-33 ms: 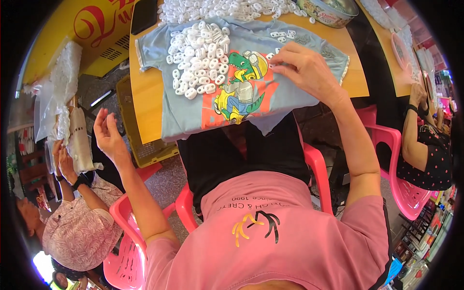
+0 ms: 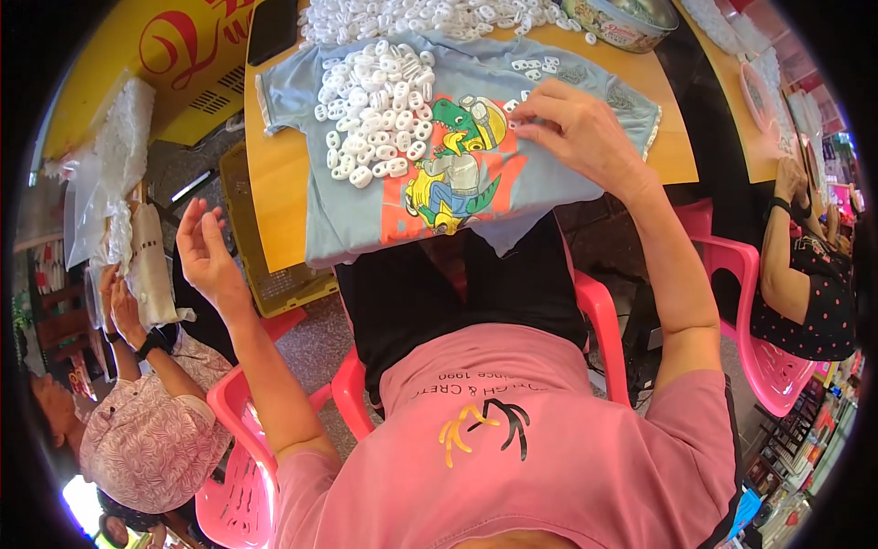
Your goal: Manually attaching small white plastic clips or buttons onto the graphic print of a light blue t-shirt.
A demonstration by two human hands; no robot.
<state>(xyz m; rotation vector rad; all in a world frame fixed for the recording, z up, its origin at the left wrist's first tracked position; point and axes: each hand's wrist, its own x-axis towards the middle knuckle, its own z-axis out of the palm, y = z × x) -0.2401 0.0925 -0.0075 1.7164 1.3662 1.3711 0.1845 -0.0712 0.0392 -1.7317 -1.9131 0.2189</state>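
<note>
A light blue T-shirt [image 2: 343, 215] with a dinosaur print lies spread over the table's front part. On its left half sits a heap of small white plastic pieces [image 2: 375, 110], each oval with two holes. My right hand [image 2: 585, 133] reaches over the shirt's right side, thumb and forefinger closed around a white two-hole plastic piece [image 2: 513, 126] at the cloth. Above those fingers, several more white pieces [image 2: 535, 66] lie in short rows. My left hand [image 2: 212, 256] hangs in the air left of the table, fingers apart, holding nothing.
A larger pile of white pieces [image 2: 412, 18] covers the table's far side, between a black phone [image 2: 273, 32] and a round tin [image 2: 622, 32]. A yellow crate [image 2: 293, 288] stands below on the left. Co-workers sit on both sides, near pink chairs [image 2: 745, 265].
</note>
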